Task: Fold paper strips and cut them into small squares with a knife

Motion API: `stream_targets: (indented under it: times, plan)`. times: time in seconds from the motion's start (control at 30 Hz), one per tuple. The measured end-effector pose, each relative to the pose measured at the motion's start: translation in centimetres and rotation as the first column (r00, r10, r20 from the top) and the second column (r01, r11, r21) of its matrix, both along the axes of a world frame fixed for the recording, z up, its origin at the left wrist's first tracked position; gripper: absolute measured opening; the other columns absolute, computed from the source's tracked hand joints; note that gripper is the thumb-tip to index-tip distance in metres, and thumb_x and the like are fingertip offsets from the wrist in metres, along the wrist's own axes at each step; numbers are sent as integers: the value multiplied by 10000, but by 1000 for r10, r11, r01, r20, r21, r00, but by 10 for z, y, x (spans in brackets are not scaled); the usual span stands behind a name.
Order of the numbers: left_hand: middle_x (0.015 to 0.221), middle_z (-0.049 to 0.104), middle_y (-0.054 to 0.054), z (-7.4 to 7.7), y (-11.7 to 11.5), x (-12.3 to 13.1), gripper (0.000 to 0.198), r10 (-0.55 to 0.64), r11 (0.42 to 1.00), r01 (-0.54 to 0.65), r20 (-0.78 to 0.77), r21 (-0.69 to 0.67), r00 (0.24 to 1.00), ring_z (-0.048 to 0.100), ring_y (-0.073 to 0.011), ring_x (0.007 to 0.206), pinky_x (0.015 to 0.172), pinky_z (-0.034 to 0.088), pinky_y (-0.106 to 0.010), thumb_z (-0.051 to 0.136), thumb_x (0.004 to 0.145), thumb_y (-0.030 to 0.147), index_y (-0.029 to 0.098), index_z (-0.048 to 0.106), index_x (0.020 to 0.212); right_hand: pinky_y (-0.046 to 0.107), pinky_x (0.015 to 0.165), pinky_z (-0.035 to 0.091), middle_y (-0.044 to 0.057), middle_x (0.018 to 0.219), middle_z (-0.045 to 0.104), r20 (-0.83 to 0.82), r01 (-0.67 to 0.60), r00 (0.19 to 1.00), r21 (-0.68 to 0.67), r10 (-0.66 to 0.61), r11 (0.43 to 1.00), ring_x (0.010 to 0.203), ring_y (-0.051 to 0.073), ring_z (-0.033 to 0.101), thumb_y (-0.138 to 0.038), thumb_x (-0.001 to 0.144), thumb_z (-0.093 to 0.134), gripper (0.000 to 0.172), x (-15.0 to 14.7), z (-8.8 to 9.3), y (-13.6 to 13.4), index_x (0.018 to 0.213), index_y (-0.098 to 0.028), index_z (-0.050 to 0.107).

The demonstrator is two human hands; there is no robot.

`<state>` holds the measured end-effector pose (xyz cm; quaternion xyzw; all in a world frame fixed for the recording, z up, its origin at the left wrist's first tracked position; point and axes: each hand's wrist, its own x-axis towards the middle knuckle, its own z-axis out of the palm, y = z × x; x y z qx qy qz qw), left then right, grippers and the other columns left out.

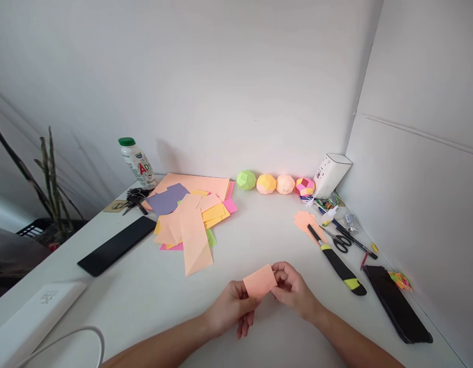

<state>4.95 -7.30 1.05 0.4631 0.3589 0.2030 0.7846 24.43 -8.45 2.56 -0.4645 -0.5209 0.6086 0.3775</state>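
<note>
A small peach piece of paper (260, 281) is held up just above the white table. My left hand (236, 306) pinches its lower left part, thumb in front and fingers behind. At the paper's right edge, my right hand (293, 291) grips it between thumb and fingers. Beyond my hands, to the left, lies a loose pile of coloured paper sheets (196, 235) in peach, yellow, pink, green and purple. Several more peach paper pieces (303, 221) lie to the right, partly under a utility knife (339, 266) with a black and lime handle.
Folded paper balls, one green (246, 180), stand along the wall. Scissors (340, 241), a glue bottle (329, 216), pens and a phone (398, 304) lie at right. At left are a white bottle (138, 163), keys (135, 199), a black slab (117, 245) and a power bank (37, 322) with a cable.
</note>
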Motion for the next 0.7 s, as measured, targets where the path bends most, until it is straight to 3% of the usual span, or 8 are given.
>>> stream_targets:
  times: [0.37,0.57,0.7]
  plan:
    - [437,554,26,4,-1,1,328,16,1000,-16,2,17,1000,486,-98,309,297,375,-190,668,693,450,136,578,725,287,710,438,42,956,646,-37,-58,997,56,60,997,817,153,588,-234,805,620,292,-2,3,-5,1074,-204,510]
    - [439,560,26,1,0,0,305,2,1000,-2,21,27,1000,481,-93,303,291,375,-186,652,698,433,137,577,706,280,660,422,21,854,626,-40,-30,999,98,34,995,727,139,542,-310,843,596,245,0,0,-4,1055,-202,535]
    - [443,564,26,1,1,1,322,-22,1000,22,25,15,999,483,-89,302,291,381,-180,663,695,438,126,596,743,295,701,432,34,878,635,-43,-28,999,79,31,996,776,149,555,-354,872,584,240,3,-4,-4,1053,-199,548]
